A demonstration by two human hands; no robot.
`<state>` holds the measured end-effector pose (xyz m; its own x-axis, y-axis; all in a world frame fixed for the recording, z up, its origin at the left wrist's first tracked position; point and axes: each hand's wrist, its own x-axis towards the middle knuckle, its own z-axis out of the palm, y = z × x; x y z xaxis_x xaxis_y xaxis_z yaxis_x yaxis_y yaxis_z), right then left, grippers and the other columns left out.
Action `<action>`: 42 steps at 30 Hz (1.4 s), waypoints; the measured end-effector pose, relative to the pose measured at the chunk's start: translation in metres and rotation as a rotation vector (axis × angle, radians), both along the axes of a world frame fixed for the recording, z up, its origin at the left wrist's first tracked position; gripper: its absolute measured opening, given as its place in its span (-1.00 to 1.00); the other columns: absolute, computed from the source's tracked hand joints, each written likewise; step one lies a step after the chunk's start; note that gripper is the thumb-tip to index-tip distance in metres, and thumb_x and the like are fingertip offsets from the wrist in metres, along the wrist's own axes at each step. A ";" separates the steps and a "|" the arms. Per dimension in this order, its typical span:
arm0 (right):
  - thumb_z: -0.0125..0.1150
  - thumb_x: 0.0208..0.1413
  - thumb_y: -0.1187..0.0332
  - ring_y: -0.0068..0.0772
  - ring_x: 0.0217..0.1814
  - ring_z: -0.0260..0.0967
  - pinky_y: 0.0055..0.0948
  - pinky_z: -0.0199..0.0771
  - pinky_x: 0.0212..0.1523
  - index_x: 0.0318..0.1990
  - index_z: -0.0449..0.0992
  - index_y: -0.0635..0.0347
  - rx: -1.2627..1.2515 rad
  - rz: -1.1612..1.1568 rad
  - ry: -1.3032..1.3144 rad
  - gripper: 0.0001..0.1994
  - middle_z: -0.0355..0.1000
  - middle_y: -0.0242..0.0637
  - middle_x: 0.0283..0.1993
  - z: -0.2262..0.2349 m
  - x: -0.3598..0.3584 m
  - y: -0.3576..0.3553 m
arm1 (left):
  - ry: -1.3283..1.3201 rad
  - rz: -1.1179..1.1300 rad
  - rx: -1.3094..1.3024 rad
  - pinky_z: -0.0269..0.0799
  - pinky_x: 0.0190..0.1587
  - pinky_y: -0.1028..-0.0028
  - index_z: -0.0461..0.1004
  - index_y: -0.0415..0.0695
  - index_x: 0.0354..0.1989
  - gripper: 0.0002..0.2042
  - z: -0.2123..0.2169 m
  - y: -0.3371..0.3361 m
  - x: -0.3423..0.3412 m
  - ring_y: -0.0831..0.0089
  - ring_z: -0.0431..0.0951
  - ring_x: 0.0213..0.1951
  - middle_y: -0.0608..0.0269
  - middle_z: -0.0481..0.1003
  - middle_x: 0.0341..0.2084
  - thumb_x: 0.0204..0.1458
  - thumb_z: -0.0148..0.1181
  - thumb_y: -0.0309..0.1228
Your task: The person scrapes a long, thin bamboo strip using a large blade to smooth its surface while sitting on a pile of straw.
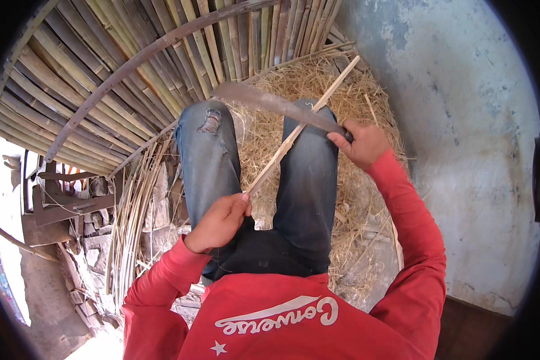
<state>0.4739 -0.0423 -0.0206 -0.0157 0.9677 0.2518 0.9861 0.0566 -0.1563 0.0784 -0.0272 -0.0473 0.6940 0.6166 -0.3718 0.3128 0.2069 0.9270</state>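
My left hand [223,219] is closed around the lower end of a pale bamboo strip [271,165], close to my lap. The strip slants up and away to the right, passing over my right knee. In my right hand [366,143] is the dark handle of a machete [264,103], its long brownish blade pointing left. The blade crosses the strip just above my right knee and appears to touch it. A small curl of shaving shows beside the crossing.
Pale shavings [366,198] cover the floor around my legs. A bamboo-slat panel [84,90] with a curved wooden bar stands ahead and left. Thin split strips [135,210] lean near my left leg. A worn blue-grey wall [468,144] rises on the right.
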 end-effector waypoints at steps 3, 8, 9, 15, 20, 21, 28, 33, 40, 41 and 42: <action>0.17 0.23 -0.40 0.08 -0.53 0.54 0.01 0.52 -0.50 -0.38 0.51 0.08 0.006 0.131 -0.112 -0.36 0.50 -0.12 -0.54 0.004 -0.036 -0.011 | -0.001 0.016 -0.022 0.10 -0.57 0.57 0.39 -0.10 -0.29 -0.55 -0.003 -0.005 -0.001 0.69 0.15 -0.65 0.50 0.20 -0.67 0.57 -0.23 -0.06; 0.16 0.24 -0.41 0.13 -0.50 0.56 0.01 0.54 -0.46 -0.35 0.55 0.10 -0.075 -0.168 0.072 -0.35 0.50 -0.07 -0.57 0.003 0.011 0.003 | -0.045 0.028 -0.103 0.09 -0.58 0.57 0.38 -0.11 -0.29 -0.55 0.004 -0.006 -0.002 0.70 0.14 -0.64 0.51 0.20 -0.66 0.56 -0.21 -0.05; 0.16 0.24 -0.40 0.13 -0.49 0.56 0.02 0.54 -0.45 -0.35 0.54 0.10 -0.080 -0.203 0.015 -0.35 0.51 -0.08 -0.56 0.002 0.012 0.001 | -0.039 0.020 -0.118 0.08 -0.58 0.57 0.38 -0.11 -0.29 -0.56 0.005 -0.004 0.004 0.70 0.13 -0.64 0.51 0.20 -0.66 0.57 -0.21 -0.06; 0.26 0.28 -0.26 0.16 -0.42 0.57 0.03 0.52 -0.40 -0.24 0.56 0.15 -0.076 0.034 0.006 -0.44 0.52 -0.03 -0.52 0.005 -0.032 -0.015 | -0.021 -0.002 -0.014 0.07 -0.57 0.57 0.38 -0.12 -0.28 -0.58 -0.005 -0.008 0.000 0.71 0.11 -0.63 0.52 0.19 -0.66 0.57 -0.21 -0.09; 0.16 0.24 -0.41 0.12 -0.42 0.58 0.04 0.55 -0.36 -0.27 0.62 0.18 -0.085 -0.371 0.070 -0.31 0.55 -0.07 -0.50 0.014 0.009 0.006 | -0.055 -0.006 0.033 0.07 -0.57 0.57 0.39 -0.12 -0.26 -0.58 0.011 -0.011 0.001 0.71 0.12 -0.63 0.51 0.20 -0.66 0.57 -0.21 -0.09; 0.16 0.24 -0.41 0.12 -0.43 0.58 0.03 0.55 -0.36 -0.27 0.62 0.18 -0.093 -0.402 0.023 -0.30 0.55 -0.06 -0.50 0.016 0.010 0.007 | -0.027 -0.011 -0.018 0.07 -0.56 0.57 0.39 -0.12 -0.27 -0.57 0.010 -0.011 0.004 0.70 0.12 -0.63 0.51 0.20 -0.66 0.57 -0.22 -0.09; 0.14 0.27 -0.38 0.11 -0.42 0.59 0.03 0.57 -0.36 -0.22 0.63 0.13 0.053 0.050 -0.133 -0.35 0.59 -0.10 -0.47 0.001 -0.004 -0.014 | 0.000 -0.007 -0.014 0.07 -0.55 0.58 0.39 -0.12 -0.29 -0.55 0.005 -0.013 -0.006 0.71 0.13 -0.62 0.50 0.20 -0.66 0.57 -0.24 -0.08; 0.10 0.28 -0.40 0.12 -0.40 0.60 0.06 0.58 -0.34 -0.21 0.61 0.16 -0.008 -0.490 -0.064 -0.32 0.60 -0.10 -0.45 0.015 0.071 0.007 | -0.003 -0.027 -0.050 0.06 -0.56 0.59 0.39 -0.12 -0.29 -0.55 0.019 -0.016 -0.012 0.70 0.13 -0.63 0.50 0.20 -0.67 0.57 -0.23 -0.08; 0.10 0.20 -0.49 0.01 -0.39 0.63 0.02 0.57 -0.37 -0.24 0.63 0.03 -0.021 0.111 -0.210 -0.32 0.61 -0.16 -0.42 0.005 -0.008 -0.006 | 0.071 0.017 -0.144 0.17 -0.50 0.48 0.43 -0.17 -0.31 -0.54 0.008 -0.018 -0.023 0.64 0.20 -0.60 0.46 0.25 -0.68 0.57 -0.21 -0.12; 0.10 0.21 -0.49 0.02 -0.34 0.63 0.02 0.58 -0.33 -0.19 0.64 0.06 -0.039 -0.038 -0.173 -0.30 0.63 -0.14 -0.38 0.000 0.008 -0.001 | 0.076 0.011 -0.145 0.17 -0.50 0.48 0.43 -0.17 -0.31 -0.54 0.011 -0.020 -0.031 0.64 0.20 -0.60 0.46 0.25 -0.68 0.57 -0.21 -0.12; 0.10 0.21 -0.49 0.02 -0.30 0.64 0.02 0.59 -0.29 -0.14 0.66 0.09 -0.050 -0.189 -0.137 -0.27 0.65 -0.11 -0.33 -0.003 0.037 0.011 | 0.099 0.014 -0.209 0.17 -0.50 0.49 0.43 -0.17 -0.31 -0.54 0.016 -0.021 -0.039 0.65 0.20 -0.61 0.46 0.25 -0.68 0.57 -0.21 -0.12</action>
<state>0.5106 -0.0316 -0.0233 0.1363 0.9679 0.2113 0.9906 -0.1356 -0.0181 0.0399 -0.0479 -0.0313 0.6401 0.5278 -0.5582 0.3957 0.3963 0.8285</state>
